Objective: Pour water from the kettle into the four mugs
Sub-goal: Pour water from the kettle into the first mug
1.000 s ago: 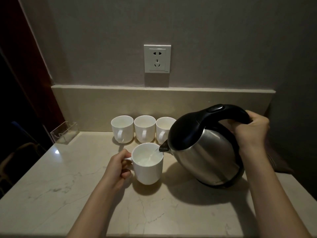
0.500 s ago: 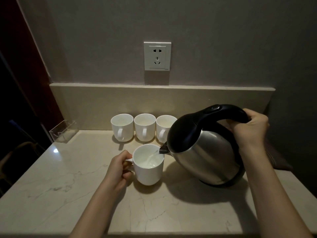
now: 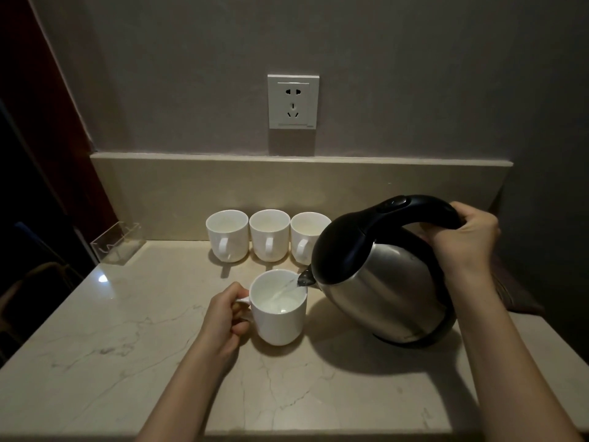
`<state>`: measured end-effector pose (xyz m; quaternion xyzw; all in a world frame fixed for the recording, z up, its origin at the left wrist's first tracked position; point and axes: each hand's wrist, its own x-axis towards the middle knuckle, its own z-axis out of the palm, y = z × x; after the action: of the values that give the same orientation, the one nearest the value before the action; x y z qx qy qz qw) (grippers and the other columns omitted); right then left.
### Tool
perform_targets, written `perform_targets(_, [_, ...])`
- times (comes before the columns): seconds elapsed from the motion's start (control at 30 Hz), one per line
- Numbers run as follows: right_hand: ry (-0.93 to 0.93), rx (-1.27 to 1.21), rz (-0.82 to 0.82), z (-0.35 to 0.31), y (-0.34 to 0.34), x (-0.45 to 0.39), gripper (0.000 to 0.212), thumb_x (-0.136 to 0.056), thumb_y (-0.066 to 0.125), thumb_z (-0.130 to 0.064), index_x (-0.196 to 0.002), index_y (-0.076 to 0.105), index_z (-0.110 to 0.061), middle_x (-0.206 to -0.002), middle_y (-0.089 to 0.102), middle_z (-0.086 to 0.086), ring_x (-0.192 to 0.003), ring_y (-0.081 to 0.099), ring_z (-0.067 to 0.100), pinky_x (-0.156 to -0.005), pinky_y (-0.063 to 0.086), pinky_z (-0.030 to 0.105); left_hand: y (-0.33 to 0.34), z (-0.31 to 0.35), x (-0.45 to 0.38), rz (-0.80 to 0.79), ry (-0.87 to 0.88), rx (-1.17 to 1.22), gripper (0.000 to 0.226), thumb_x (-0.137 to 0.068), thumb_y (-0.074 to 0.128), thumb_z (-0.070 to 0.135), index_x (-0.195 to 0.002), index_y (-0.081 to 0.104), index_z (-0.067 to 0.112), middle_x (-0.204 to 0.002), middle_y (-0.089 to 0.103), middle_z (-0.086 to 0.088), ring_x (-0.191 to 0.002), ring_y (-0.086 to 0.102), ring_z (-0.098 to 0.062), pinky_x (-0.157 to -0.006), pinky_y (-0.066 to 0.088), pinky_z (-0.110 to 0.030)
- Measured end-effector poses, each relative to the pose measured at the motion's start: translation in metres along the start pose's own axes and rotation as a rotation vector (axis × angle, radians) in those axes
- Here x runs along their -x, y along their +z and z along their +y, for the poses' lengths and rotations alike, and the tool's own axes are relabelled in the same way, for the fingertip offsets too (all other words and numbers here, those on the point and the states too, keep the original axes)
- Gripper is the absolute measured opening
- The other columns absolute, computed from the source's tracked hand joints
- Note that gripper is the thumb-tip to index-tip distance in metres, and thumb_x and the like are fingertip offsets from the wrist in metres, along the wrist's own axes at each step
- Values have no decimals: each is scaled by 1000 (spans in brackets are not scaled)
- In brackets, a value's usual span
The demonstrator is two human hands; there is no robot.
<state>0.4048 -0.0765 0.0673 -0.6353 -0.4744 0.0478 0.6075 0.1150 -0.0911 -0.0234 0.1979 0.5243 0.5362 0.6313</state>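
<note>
Steel and black, the kettle (image 3: 379,282) tilts left above the marble counter (image 3: 111,346), a thin stream of water running from its spout into the front mug (image 3: 279,309). The right hand (image 3: 465,237) has its fingers wrapped around the kettle's handle; the left hand (image 3: 223,317) fingers pinch the mug's handle. Three more mugs (image 3: 269,236) line the backsplash.

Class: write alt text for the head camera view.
A right hand tips a steel kettle, pouring water into a white mug held by the left hand. Three more mugs line the counter's back.
</note>
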Motion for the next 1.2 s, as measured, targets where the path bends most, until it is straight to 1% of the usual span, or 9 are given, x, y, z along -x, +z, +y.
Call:
perform_targets(0.2, [-6, 1, 4, -5, -3, 2, 17, -62, 67, -19, -64, 60, -5, -64, 61, 23, -62, 53, 20, -61, 54, 52, 0, 1, 1, -23, -8, -24, 21, -71, 47, 10, -57, 33, 17, -40, 28, 6, -36, 18, -6, -34, 14, -16])
perform_targets(0.3, [-1, 2, 2, -4, -3, 3, 19, -60, 66, -24, -65, 60, -6, -65, 62, 22, -62, 59, 29, -60, 54, 53, 0, 1, 3, -41, -2, -31, 22, -72, 47, 9, -57, 33, 17, -39, 27, 7, -34, 18, -6, -34, 12, -17])
perform_targets(0.4, [11, 6, -9, -2, -2, 1, 20, -57, 65, -28, -71, 61, -13, -65, 62, 21, -71, 63, 42, -60, 53, 54, -2, 2, 4, -53, 13, -42, 25, -72, 46, 9, -54, 31, 18, -40, 25, 8, -35, 16, -6, -36, 10, -18])
perform_targets(0.6, [-22, -5, -14, -1, -2, -1, 30, -54, 62, -38, -73, 60, -14, -65, 60, 24, -67, 62, 40, -58, 53, 53, -2, 2, 4, -51, 22, -75, 32, -70, 47, 11, -45, 31, 22, -42, 23, 8, -37, 14, -7, -41, 8, -21])
perform_targets(0.67, [-26, -2, -15, -2, -2, -1, 31, -53, 61, -38, -72, 60, -13, -65, 60, 25, -65, 61, 38, -58, 53, 52, -3, 2, 4, -56, 25, -92, 27, -71, 47, 12, -49, 33, 20, -43, 23, 7, -39, 14, -7, -45, 7, -23])
perform_targets(0.87, [-57, 43, -30, -10, -5, 2, 17, -64, 65, -23, -66, 62, -6, -68, 63, 23, -71, 63, 40, -64, 54, 53, -4, 2, 4, -59, 44, -127, 20, -70, 47, 13, -56, 34, 19, -44, 24, 7, -40, 14, -8, -46, 7, -25])
perform_targets(0.93, [-67, 48, -47, -12, -5, 3, 12, -69, 66, -17, -64, 62, -7, -65, 62, 19, -67, 60, 34, -65, 53, 50, -4, 2, 4, -58, 50, -140, 20, -70, 47, 13, -56, 34, 19, -45, 25, 7, -41, 15, -8, -49, 7, -26])
perform_targets(1.07, [-76, 42, -35, -12, -6, 2, 16, -71, 66, -13, -58, 57, -8, -55, 51, 6, -60, 49, 20, -58, 46, 40, -3, 2, 4, -50, 39, -120, 28, -71, 47, 13, -47, 34, 21, -42, 24, 8, -38, 15, -7, -43, 8, -23])
perform_targets(1.2, [-67, 33, -18, -10, -5, 2, 20, -70, 66, -11, -54, 54, -11, -52, 45, 2, -58, 45, 18, -58, 39, 32, -2, 2, 3, -41, 37, -105, 28, -71, 46, 11, -49, 33, 19, -40, 24, 9, -36, 15, -7, -38, 10, -20])
